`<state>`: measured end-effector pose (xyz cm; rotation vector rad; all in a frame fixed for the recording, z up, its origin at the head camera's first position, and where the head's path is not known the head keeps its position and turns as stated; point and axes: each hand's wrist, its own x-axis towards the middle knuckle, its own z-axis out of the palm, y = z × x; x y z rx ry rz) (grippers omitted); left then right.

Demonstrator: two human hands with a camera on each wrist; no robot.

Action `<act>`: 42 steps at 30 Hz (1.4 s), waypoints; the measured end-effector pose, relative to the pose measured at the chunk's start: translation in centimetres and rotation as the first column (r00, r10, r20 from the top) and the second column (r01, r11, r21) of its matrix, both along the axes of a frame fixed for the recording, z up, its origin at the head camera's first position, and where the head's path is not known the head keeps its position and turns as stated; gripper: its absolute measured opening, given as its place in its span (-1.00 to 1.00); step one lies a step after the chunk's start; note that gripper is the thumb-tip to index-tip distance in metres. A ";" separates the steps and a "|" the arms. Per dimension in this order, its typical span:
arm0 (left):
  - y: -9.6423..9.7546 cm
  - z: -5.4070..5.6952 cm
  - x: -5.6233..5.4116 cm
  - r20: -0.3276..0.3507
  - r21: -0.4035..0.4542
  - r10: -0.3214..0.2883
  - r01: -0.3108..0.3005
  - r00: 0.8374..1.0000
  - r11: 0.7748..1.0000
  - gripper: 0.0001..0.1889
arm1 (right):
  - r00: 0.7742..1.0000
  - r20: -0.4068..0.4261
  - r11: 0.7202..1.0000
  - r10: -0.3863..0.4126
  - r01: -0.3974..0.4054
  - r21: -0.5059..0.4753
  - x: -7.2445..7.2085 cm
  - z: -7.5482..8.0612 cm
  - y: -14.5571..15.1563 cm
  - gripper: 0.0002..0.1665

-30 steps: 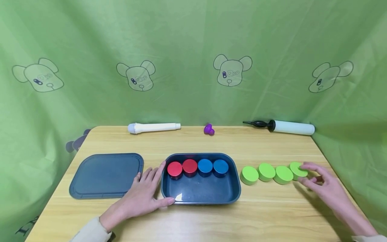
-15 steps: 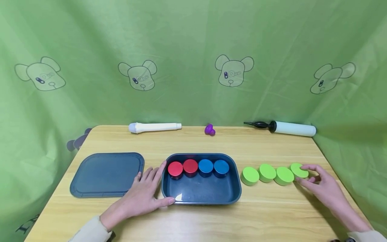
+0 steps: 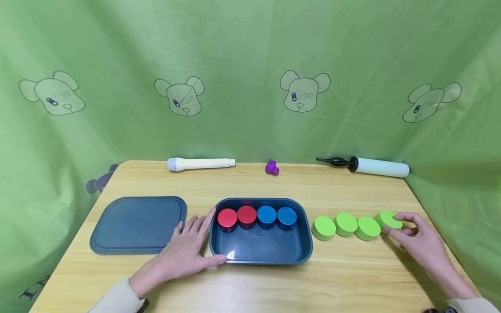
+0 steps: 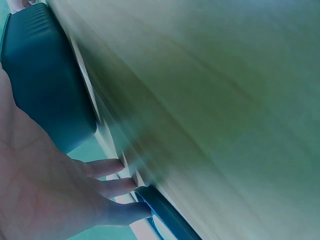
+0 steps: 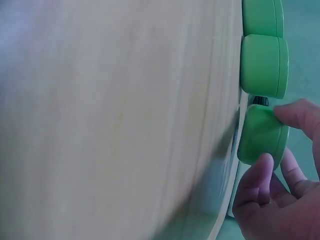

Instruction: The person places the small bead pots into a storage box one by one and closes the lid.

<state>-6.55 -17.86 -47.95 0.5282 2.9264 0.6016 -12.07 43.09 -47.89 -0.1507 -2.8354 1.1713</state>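
A dark blue plastic box [image 3: 266, 252] stands mid-table. Inside, along its far wall, two red round tins [image 3: 246, 216] and two blue round tins [image 3: 266, 216] are lined up. My left hand [image 3: 184, 252] rests against the box's left end, fingers straight and spread, thumb at the near left corner. To the right of the box sit several light green round tins [image 3: 346, 224] in a row. My right hand [image 3: 422, 243] pinches the rightmost green tin [image 5: 262, 132] between thumb and fingers. That tin leans slightly in the right wrist view.
A flat dark blue lid [image 3: 138, 225] lies left of the box, near the left hand's fingers. Along the back edge lie a white microphone-shaped object [image 3: 203, 164], a small purple object [image 3: 272, 168] and a white hand pump [image 3: 379, 167]. A green curtain [image 3: 242, 52] hangs behind the table.
My right hand has closed its thumb and fingers on the rightmost green tin, which has shifted slightly to the right. The left hand and the box stay in place.
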 end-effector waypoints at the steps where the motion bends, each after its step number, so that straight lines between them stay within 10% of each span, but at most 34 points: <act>1: 0.0 0.0 0.0 0.000 0.000 0.000 0.000 1.000 1.000 0.27 | 1.000 0.004 1.000 -0.014 0.014 -0.018 0.1 0.1 0.0 -0.48; 16: 0.2 0.0 -0.1 0.003 -0.002 -0.003 0.003 1.000 1.000 0.27 | 0.980 -0.147 0.977 -0.133 0.105 -0.185 1.3 2.7 -1.7 -0.43; 42: 0.1 0.4 0.2 -0.011 0.006 -0.004 0.004 1.000 1.000 0.25 | 0.959 -0.261 0.974 0.112 -0.159 -0.165 2.6 6.7 -13.8 -0.39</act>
